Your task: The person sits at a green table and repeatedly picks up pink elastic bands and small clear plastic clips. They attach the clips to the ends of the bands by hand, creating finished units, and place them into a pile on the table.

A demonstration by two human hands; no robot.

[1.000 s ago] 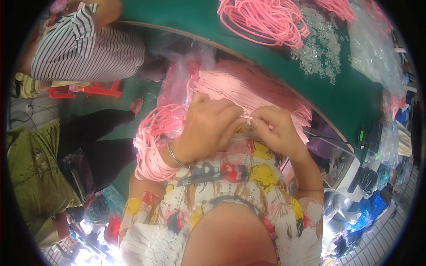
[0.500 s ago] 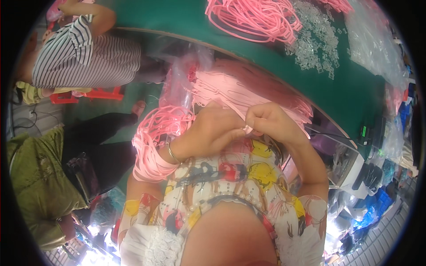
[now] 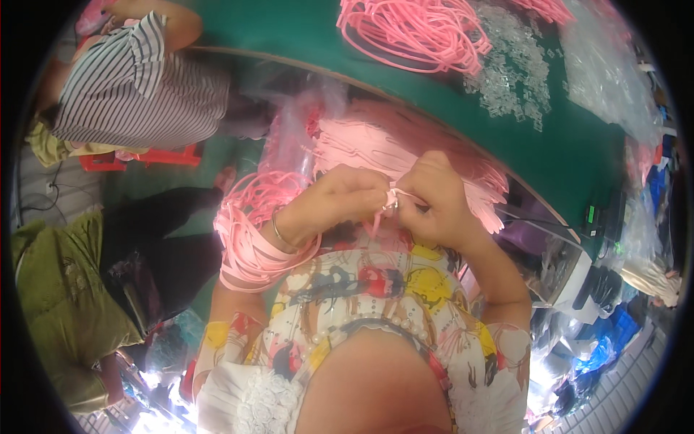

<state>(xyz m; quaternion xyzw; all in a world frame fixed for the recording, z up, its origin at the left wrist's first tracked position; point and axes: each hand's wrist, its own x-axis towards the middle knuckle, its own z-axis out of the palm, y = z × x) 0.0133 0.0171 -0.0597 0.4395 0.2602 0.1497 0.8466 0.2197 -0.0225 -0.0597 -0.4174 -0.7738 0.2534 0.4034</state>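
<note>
A thin pink strap (image 3: 394, 194), smooth and rubbery like soft plastic, is pinched between the left hand (image 3: 340, 199) and the right hand (image 3: 430, 199). A slim metal bangle (image 3: 277, 230) glints on the left wrist. Over that forearm hangs a bundle of pink straps (image 3: 249, 242), flat, matt and flexible. A glossy clear plastic bag (image 3: 296, 130) holds more straps in the lap. The table (image 3: 578, 145) has a matt green, cloth-like top. On it lie a tangle of pink cords (image 3: 412, 32) with a slight sheen and a heap of small clear plastic pieces (image 3: 513, 72). The person's dress (image 3: 376, 289) is patterned cloth trimmed with pearly beads.
</note>
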